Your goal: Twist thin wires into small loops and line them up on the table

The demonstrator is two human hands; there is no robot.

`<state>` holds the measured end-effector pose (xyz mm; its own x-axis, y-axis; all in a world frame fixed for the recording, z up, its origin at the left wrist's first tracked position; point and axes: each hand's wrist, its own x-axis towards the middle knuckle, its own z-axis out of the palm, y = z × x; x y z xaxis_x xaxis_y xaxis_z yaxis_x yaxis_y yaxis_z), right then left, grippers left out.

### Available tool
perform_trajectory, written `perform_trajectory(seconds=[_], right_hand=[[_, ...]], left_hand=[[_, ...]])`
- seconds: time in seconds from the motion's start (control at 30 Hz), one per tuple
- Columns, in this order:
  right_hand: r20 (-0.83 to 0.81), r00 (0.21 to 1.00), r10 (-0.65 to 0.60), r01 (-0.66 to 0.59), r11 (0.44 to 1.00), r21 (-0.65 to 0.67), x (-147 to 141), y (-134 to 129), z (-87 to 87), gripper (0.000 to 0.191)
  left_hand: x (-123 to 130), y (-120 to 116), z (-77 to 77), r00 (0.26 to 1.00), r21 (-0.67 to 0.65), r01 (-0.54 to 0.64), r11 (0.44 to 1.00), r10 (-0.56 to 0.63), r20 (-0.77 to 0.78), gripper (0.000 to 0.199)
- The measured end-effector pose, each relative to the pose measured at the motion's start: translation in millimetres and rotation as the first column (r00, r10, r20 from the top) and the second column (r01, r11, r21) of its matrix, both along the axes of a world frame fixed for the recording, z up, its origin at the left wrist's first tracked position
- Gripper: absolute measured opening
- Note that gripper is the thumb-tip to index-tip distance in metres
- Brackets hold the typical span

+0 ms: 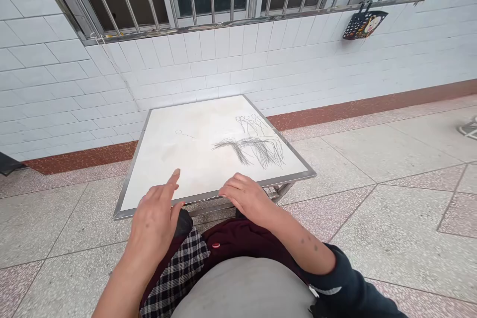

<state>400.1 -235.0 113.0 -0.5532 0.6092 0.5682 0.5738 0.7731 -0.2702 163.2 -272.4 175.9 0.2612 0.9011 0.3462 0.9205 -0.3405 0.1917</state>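
A white table (194,159) with a grey metal rim bears black scribbled lines on its right half and a small circle with a short line near its middle left. My left hand (154,211) is over the table's near edge, palm down, with its index finger stretched out and the thumb apart; nothing is in it. At the near edge, right of the middle, my right hand (248,196) has its fingers lightly bent and side by side over the rim, with no object visible in it.
Behind the table stands a white tiled wall (208,67) with barred windows. A dark patterned bag (363,25) hangs from the bars at the right. A metal stool leg or base (468,129) shows at the far right. Speckled floor tiles (402,218) surround the table.
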Motion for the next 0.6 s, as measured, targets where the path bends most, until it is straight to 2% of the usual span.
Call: perform_trajectory(seconds=[0.03, 0.1, 0.23, 0.33, 0.43, 0.6], right_hand=[[0.006, 1.000, 0.006, -0.006, 1.000, 0.004, -3, -1, 1.0, 0.017], [0.002, 1.000, 0.021, -0.021, 1.000, 0.006, -8, -3, 4.1, 0.018], [-0.059, 0.998, 0.016, -0.018, 0.999, -0.031, -13, -6, 8.9, 0.016], [-0.095, 0.995, -0.018, 0.010, 0.996, -0.085, -13, -7, 7.6, 0.011], [-0.137, 0.990, -0.038, 0.023, 0.994, -0.108, -12, -7, 3.5, 0.013], [-0.219, 0.974, -0.052, 0.024, 0.991, -0.129, -14, -5, -0.8, 0.014]], left_hand=[[9, 0, 0.4, 1.000, 0.024, 0.017, 1.000, -0.018, 0.019, 0.056], [28, 0, -4.1, 0.991, -0.023, 0.113, 0.993, -0.111, 0.076, 0.054], [54, 4, -19.9, 0.947, -0.092, 0.092, 0.992, -0.059, 0.315, 0.044], [55, 9, -24.0, 0.899, -0.143, 0.078, 0.987, -0.008, 0.437, 0.044], [51, 12, -23.9, 0.853, -0.174, 0.117, 0.978, -0.009, 0.522, 0.044], [49, 11, -24.2, 0.814, -0.211, 0.142, 0.967, 0.008, 0.581, 0.045]])
